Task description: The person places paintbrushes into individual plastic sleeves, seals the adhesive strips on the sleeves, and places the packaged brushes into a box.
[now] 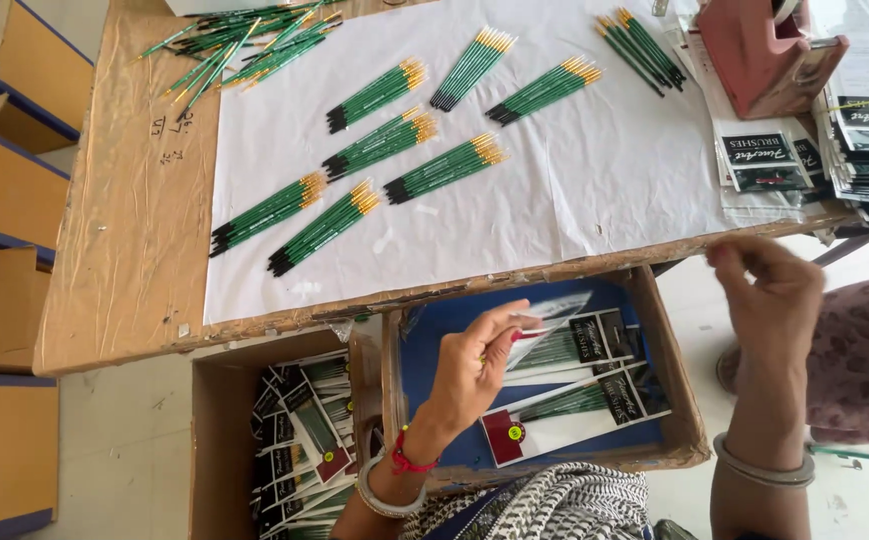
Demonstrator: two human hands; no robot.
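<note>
Left hand [475, 365] pinched on clear brush packet [545, 318], held over blue-lined box [425, 350] below table [135, 250] edge. Right hand [770, 295] raised, fingertips together, apparently empty. Risk: thin pinch on slippery sleeve, so packet may slip, land askew on packets [575, 410] in box.

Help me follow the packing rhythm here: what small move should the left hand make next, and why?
Probably lower the left hand and drop its brush packet onto the packets lying in the blue-lined box: it hovers directly above them, thumb and fingers pinching the packet's edge.
</note>
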